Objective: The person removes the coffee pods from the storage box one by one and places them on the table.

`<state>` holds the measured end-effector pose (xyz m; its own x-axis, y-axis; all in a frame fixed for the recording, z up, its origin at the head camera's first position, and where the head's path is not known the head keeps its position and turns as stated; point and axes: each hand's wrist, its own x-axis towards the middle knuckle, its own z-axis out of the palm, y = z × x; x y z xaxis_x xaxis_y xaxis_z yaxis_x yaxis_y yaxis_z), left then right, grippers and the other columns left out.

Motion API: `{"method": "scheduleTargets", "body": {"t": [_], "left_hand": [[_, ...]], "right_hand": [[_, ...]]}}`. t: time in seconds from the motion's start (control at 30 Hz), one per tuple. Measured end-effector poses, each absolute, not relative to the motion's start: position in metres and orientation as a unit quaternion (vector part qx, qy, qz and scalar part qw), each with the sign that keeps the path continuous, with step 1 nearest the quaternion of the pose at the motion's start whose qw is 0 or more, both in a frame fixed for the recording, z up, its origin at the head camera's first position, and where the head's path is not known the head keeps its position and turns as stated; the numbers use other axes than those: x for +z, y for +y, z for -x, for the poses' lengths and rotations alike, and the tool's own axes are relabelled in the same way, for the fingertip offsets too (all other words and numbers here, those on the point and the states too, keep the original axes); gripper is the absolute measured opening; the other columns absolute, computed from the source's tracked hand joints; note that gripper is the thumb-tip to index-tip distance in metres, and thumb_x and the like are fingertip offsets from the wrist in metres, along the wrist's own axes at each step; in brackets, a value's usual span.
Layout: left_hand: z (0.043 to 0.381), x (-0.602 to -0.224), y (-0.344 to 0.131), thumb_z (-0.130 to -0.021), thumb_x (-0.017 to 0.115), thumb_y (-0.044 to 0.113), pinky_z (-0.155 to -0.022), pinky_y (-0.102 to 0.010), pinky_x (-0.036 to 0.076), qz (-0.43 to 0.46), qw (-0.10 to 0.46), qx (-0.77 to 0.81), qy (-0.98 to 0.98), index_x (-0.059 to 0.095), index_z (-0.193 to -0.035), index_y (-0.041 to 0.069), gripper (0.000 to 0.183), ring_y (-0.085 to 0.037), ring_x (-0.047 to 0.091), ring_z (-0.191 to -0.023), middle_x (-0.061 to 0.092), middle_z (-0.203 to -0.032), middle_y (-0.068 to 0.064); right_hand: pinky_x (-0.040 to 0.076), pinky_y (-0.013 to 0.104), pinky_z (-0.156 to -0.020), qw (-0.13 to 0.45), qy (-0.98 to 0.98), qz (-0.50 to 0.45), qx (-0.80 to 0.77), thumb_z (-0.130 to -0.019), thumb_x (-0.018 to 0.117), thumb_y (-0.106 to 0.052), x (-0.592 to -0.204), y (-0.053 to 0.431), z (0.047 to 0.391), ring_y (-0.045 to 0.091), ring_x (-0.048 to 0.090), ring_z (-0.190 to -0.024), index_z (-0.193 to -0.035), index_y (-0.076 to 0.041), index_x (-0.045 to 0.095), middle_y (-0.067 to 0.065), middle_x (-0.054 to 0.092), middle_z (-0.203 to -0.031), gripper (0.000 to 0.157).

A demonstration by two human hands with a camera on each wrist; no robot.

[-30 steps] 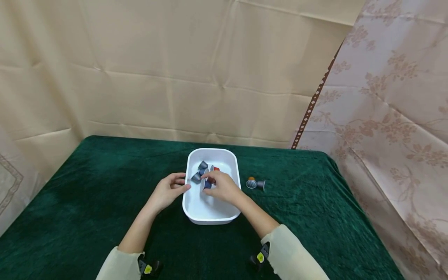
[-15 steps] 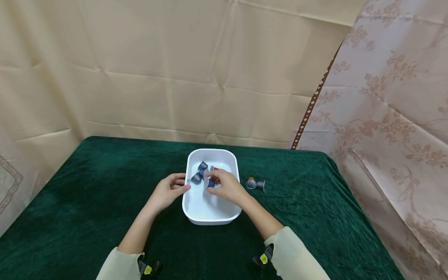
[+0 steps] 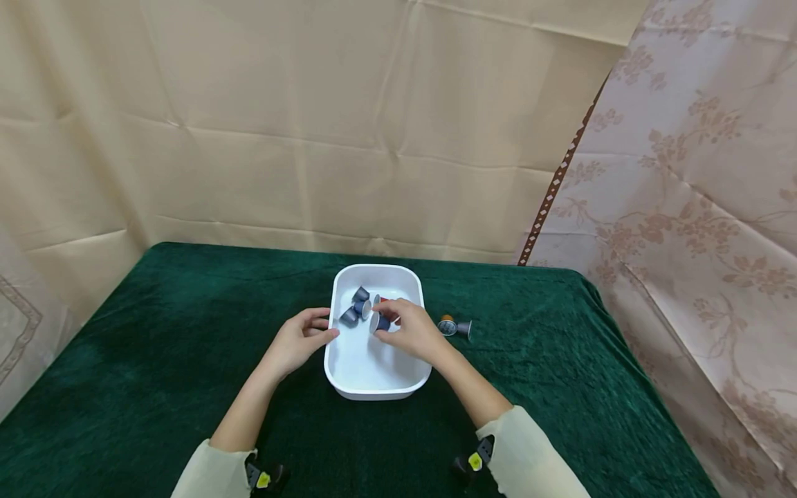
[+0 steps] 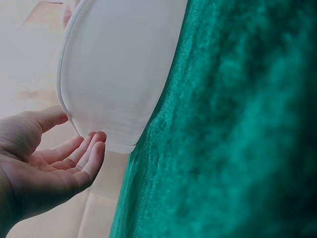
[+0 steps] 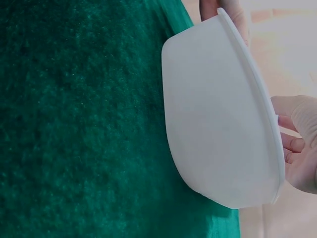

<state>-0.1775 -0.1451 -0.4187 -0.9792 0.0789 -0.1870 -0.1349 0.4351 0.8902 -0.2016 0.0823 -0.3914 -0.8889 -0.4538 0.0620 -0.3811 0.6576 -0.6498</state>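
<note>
Right hand (image 3: 411, 335): pinching one dark blue capsule (image 3: 379, 323), inside the white tub (image 3: 373, 395) on the counter (image 3: 187, 346). Left hand (image 3: 301, 341): holding the tub's left rim, thumb over, fingers outside. Change: pinched capsule shifted rightward, three blue-grey capsules (image 3: 362, 308) unmoved; judged now singled out from that cluster. Outside, right: orange capsule (image 3: 447, 327), grey capsule (image 3: 463, 329)

Blue capsule (image 3: 381, 323) (sideways) over white tray (image 3: 373, 366)
</note>
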Motion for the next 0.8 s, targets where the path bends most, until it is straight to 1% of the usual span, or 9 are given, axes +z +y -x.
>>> {"method": "scheduleTargets", "body": {"t": [0.23, 0.47, 0.8], "left_hand": [[0.177, -0.418, -0.145, -0.088, 0.062, 0.028, -0.087, -0.038, 0.053, 0.017, 0.102, 0.531, 0.841, 0.044, -0.135, 0.011, 0.053, -0.024, 0.062, -0.105, 0.057, -0.123, -0.015], [0.176, -0.416, -0.144, -0.088, 0.062, 0.028, -0.087, -0.038, 0.053, 0.018, 0.101, 0.528, 0.843, 0.044, -0.136, 0.011, 0.054, -0.024, 0.062, -0.104, 0.056, -0.123, -0.015], [0.177, -0.417, -0.144, -0.088, 0.062, 0.028, -0.087, -0.038, 0.053, 0.021, 0.100, 0.527, 0.844, 0.044, -0.135, 0.011, 0.053, -0.023, 0.062, -0.103, 0.057, -0.123, -0.015]], "right_hand": [[0.051, 0.035, -0.083, 0.047, 0.907, 0.221, -0.357, -0.081, 0.072, -0.018, -0.389, 0.086, 0.199, 0.022, 0.059, -0.094, -0.119, -0.011, 0.062, 0.005, 0.064, -0.101, 0.039], [0.051, 0.032, -0.080, 0.035, 0.907, 0.218, -0.358, -0.081, 0.072, -0.016, -0.391, 0.090, 0.198, 0.018, 0.058, -0.090, -0.115, -0.010, 0.064, 0.004, 0.063, -0.098, 0.036], [0.052, 0.035, -0.082, 0.034, 0.907, 0.206, -0.365, -0.081, 0.072, -0.017, -0.388, 0.095, 0.196, 0.019, 0.059, -0.092, -0.116, -0.010, 0.063, 0.004, 0.063, -0.098, 0.037]]}}
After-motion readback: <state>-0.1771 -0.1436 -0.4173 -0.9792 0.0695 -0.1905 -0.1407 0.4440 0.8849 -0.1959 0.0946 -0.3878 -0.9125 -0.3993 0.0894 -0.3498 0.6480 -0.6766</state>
